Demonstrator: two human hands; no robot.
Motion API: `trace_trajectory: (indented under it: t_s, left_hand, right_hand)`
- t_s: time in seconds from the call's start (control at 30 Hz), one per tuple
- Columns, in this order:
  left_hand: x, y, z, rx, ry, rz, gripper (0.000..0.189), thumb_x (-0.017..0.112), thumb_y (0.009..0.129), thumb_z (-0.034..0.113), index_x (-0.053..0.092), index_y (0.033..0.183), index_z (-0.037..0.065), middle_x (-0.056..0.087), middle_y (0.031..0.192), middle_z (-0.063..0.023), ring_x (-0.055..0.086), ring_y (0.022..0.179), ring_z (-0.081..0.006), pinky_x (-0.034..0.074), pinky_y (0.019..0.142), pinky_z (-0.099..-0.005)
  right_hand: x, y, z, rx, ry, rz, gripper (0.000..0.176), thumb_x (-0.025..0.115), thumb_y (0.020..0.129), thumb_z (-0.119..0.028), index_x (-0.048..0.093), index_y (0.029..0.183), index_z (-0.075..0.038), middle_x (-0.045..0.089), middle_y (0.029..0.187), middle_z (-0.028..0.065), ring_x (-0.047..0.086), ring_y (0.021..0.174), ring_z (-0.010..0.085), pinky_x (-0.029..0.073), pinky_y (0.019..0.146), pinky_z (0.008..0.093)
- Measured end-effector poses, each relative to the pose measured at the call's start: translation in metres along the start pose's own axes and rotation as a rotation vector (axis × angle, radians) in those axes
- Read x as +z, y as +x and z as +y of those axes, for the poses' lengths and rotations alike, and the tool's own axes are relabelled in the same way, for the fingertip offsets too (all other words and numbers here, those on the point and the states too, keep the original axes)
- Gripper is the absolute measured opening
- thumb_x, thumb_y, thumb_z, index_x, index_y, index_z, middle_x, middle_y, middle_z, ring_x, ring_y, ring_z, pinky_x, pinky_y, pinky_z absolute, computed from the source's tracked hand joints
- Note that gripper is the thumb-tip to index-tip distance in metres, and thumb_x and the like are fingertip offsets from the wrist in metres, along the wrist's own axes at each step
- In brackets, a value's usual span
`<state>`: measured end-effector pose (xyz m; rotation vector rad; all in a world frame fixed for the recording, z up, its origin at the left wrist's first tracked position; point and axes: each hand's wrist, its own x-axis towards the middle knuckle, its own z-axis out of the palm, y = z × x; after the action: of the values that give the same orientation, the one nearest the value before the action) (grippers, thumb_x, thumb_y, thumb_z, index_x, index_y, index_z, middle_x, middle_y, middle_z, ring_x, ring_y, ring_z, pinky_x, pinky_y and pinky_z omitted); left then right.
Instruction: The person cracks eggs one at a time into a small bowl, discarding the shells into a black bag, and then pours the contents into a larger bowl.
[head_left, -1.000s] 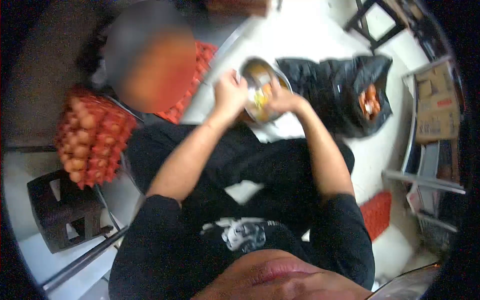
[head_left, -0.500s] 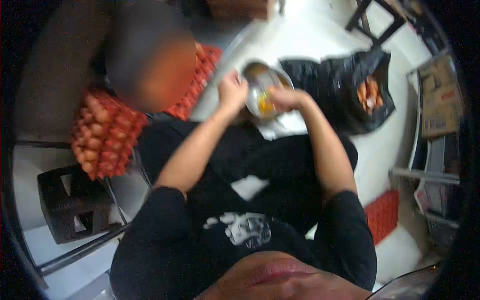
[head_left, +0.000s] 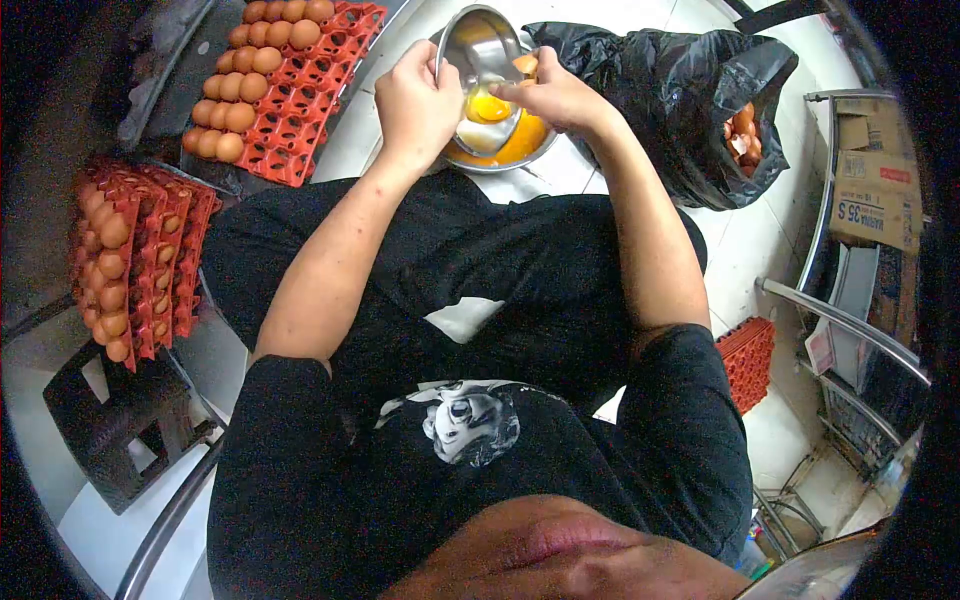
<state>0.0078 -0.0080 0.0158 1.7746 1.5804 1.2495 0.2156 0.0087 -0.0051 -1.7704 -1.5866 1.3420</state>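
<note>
Gripping small steel bowl [head_left: 480, 36] by left edge in left hand [head_left: 415, 108], holding it tilted with raw egg [head_left: 488, 107] inside, over near edge of larger bowl [head_left: 508, 166], pinching cracked eggshell [head_left: 525, 64] in right hand [head_left: 568, 98], seemingly needing steady tilt.

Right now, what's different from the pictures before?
The view tipped, so the tilted metal bowl and black bag sit higher in the picture. The round blur is gone, showing eggs in a red tray. Any grab or letting go is too blurry to tell. The left hand still grips the bowl; the right hand stays close.
</note>
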Motion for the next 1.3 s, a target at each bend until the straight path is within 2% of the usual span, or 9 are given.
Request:
trace_trajectory:
  t_s: [0.1, 0.5, 0.67, 0.73, 0.8, 0.87, 0.97, 1.07, 1.3]
  left_hand:
    - [0.0, 0.001, 0.0, 0.206, 0.124, 0.012, 0.016, 0.065, 0.091, 0.013, 0.057, 0.081, 0.003, 0.06, 0.064, -0.0117, 0.061, 0.056, -0.0247, 0.046, 0.054, -0.0408]
    - [-0.001, -0.008, -0.003, 0.3, 0.169, 0.056, 0.012, 0.062, 0.092, 0.012, 0.067, 0.101, 0.005, 0.068, 0.083, -0.0236, 0.069, 0.078, -0.0439, 0.053, 0.066, -0.0512]
    - [-0.004, 0.009, -0.031, 0.0, -0.147, 0.071, 0.01, 0.06, 0.086, 0.002, 0.055, 0.079, -0.003, 0.059, 0.067, -0.0107, 0.054, 0.062, -0.0166, 0.044, 0.059, -0.0394]
    - [0.01, 0.016, -0.056, -0.111, -0.235, 0.091, 0.012, 0.061, 0.088, 0.004, 0.056, 0.08, -0.002, 0.056, 0.065, -0.0076, 0.051, 0.061, -0.0139, 0.042, 0.058, -0.0364]
    - [-0.005, 0.01, -0.028, -0.188, -0.053, 0.037, 0.009, 0.062, 0.088, 0.005, 0.06, 0.083, -0.003, 0.061, 0.069, -0.0112, 0.057, 0.063, -0.0177, 0.046, 0.061, -0.0371]
    - [0.008, 0.006, -0.016, -0.069, -0.226, 0.169, 0.011, 0.063, 0.087, 0.006, 0.063, 0.088, -0.004, 0.067, 0.075, -0.0164, 0.064, 0.067, -0.0235, 0.049, 0.064, -0.0393]
    - [0.008, 0.003, -0.012, -0.215, -0.061, 0.087, 0.02, 0.069, 0.084, 0.014, 0.067, 0.096, -0.002, 0.071, 0.082, -0.0204, 0.07, 0.076, -0.0347, 0.053, 0.073, -0.0476]
    - [0.011, 0.002, -0.016, -0.263, -0.17, 0.134, 0.02, 0.067, 0.086, 0.017, 0.067, 0.101, 0.003, 0.071, 0.09, -0.0243, 0.071, 0.09, -0.0424, 0.054, 0.078, -0.0538]
    - [0.025, -0.009, -0.019, -0.247, -0.223, 0.19, 0.015, 0.065, 0.086, 0.018, 0.065, 0.089, 0.004, 0.068, 0.084, -0.0254, 0.068, 0.083, -0.0462, 0.051, 0.074, -0.0542]
  right_hand:
    - [0.0, 0.007, 0.012, -0.11, -0.216, 0.15, 0.079, 0.082, 0.084, -0.048, 0.049, 0.131, 0.007, 0.068, 0.116, 0.0229, 0.067, 0.111, 0.0287, 0.051, 0.099, 0.0361]
    - [-0.027, -0.014, 0.0, -0.121, -0.16, 0.419, 0.08, 0.079, 0.084, -0.058, 0.051, 0.133, -0.001, 0.069, 0.12, 0.0281, 0.07, 0.113, 0.0384, 0.055, 0.096, 0.0437]
    - [-0.133, -0.055, 0.001, -0.322, 0.181, 1.052, 0.071, 0.083, 0.082, -0.052, 0.058, 0.119, 0.004, 0.071, 0.105, 0.0206, 0.07, 0.096, 0.0293, 0.055, 0.089, 0.0409]
    - [-0.187, -0.112, -0.007, -0.328, 0.255, 1.201, 0.055, 0.082, 0.089, -0.042, 0.055, 0.115, -0.001, 0.064, 0.088, 0.004, 0.059, 0.075, 0.0094, 0.049, 0.064, 0.0264]
    - [-0.227, -0.131, 0.0, -0.165, -0.056, 1.56, 0.058, 0.077, 0.09, -0.049, 0.059, 0.113, 0.001, 0.067, 0.095, 0.0096, 0.065, 0.08, 0.0183, 0.055, 0.073, 0.0328]
    - [-0.275, -0.13, 0.028, 0.061, -0.172, 1.158, 0.088, 0.051, 0.097, -0.067, 0.047, 0.147, 0.005, 0.06, 0.137, 0.0332, 0.055, 0.134, 0.043, 0.04, 0.114, 0.045]
    - [-0.252, -0.124, 0.017, 0.213, -0.58, 0.986, 0.081, 0.03, 0.104, -0.066, 0.046, 0.154, -0.005, 0.043, 0.158, 0.0264, 0.04, 0.148, 0.0434, 0.029, 0.123, 0.0455]
    - [-0.183, -0.093, -0.056, -0.038, -0.767, 1.279, 0.083, 0.057, 0.097, -0.065, 0.055, 0.144, 0.003, 0.057, 0.142, 0.0318, 0.052, 0.137, 0.0436, 0.041, 0.113, 0.0515]
    - [0.029, 0.058, -0.17, -0.713, -0.389, 0.29, 0.051, 0.082, 0.09, -0.036, 0.068, 0.133, -0.013, 0.076, 0.107, 0.0131, 0.069, 0.081, 0.0149, 0.056, 0.072, 0.0313]
